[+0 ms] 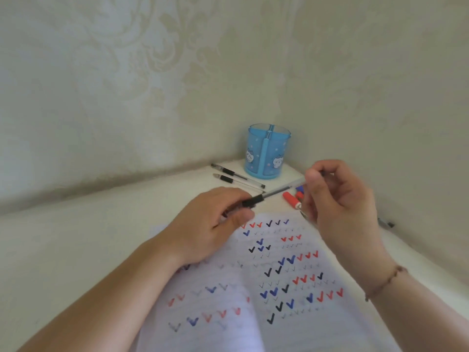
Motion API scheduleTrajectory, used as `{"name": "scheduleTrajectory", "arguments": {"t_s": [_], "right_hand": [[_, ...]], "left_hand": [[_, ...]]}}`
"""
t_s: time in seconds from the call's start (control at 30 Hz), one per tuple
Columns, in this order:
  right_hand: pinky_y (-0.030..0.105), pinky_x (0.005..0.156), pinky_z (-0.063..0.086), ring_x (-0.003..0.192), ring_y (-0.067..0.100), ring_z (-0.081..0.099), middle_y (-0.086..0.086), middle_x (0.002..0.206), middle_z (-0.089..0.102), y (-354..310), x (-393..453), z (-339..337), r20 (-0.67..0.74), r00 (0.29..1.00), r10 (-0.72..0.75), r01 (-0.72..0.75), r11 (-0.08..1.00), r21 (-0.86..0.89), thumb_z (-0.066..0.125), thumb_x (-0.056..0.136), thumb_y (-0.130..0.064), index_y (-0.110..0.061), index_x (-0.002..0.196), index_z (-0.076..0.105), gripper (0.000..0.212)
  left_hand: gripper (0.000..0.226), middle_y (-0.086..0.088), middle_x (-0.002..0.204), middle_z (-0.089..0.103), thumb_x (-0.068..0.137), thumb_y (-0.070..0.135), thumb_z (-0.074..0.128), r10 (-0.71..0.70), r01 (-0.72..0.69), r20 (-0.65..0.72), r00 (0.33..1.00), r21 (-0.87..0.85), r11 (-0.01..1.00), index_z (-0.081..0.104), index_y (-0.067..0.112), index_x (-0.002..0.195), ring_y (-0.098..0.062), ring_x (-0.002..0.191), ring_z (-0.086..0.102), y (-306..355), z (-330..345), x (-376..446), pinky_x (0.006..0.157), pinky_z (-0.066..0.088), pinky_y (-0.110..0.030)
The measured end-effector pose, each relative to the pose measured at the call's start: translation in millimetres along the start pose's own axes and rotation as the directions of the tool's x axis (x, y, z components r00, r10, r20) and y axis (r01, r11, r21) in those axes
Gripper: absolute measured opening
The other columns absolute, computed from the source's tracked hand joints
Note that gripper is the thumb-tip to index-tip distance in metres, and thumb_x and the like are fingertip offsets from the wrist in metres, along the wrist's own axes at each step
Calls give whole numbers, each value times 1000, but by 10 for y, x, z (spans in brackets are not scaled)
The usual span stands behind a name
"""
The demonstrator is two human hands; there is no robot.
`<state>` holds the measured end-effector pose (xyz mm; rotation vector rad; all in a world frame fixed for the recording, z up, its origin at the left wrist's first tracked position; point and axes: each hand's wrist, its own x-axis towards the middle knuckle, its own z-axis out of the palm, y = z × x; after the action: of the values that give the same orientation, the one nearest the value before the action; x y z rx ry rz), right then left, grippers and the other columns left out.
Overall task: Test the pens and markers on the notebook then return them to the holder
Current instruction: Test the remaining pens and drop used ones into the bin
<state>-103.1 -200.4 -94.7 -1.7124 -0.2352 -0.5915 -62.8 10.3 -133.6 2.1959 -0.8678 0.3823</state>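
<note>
while pinched, both hands' grip (215, 217) (pen (274, 193))

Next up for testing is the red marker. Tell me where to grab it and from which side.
Grip the red marker at mid-barrel with the right hand, coming from above. It lies flat on the table, its right end crowded by the blue marker; the long sides are open.
</note>
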Motion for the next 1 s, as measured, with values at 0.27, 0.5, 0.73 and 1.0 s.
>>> {"name": "scheduleTrajectory", "arguments": {"t_s": [0.27, 0.5, 0.73, 1.0], "right_hand": [[22, 40, 35, 40, 20, 51, 10, 54, 62, 119, -296, 142, 359, 920, 156, -234, 954, 186, 75, 81, -27, -16, 75, 61, 19], [22, 43, 42, 44, 21, 57, 14, 59, 66, 127, -289, 74, 452, 889, 74, -197, 953, 230, 69, 84, -13, -9, 71, 57, 18], [25, 52, 48, 47, 12, 58, 4, 57, 66, 52, -304, -26, 466, 885, 0, -62, 991, 117, 71, 84, -15, -5, 74, 59, 18], [29, 49, 48, 60, 28, 66, 16, 72, 73, -104, -294, -550, 442, 882, 161, -225, 970, 94, 76, 74, -45, -15, 89, 76, 33]], "left_hand": [[26, 16, 71, 56, 99, 39, 44, 125, -122, 79, 989, -49, 991, 62, 21, 92, 2, 64, 52, 112, 56, -63, 60, 36, -11], [25, 7, 53, 46, 98, 29, 50, 156, -125, 128, 979, -223, 967, 70, 13, 95, -2, 47, 36, 177, 14, -95, 51, 26, -11], [34, 16, 50, 43, 93, 46, 57, 158, -112, 112, 981, -334, 936, 74, 21, 108, -3, 42, 30, 149, 14, -120, 46, 26, -15], [29, -8, 58, 43, 92, 29, 36, -29, 34, 24, 999, -224, 974, 62, 25, 105, -19, 52, 39, 31, -32, -103, 57, 37, -27]]}}
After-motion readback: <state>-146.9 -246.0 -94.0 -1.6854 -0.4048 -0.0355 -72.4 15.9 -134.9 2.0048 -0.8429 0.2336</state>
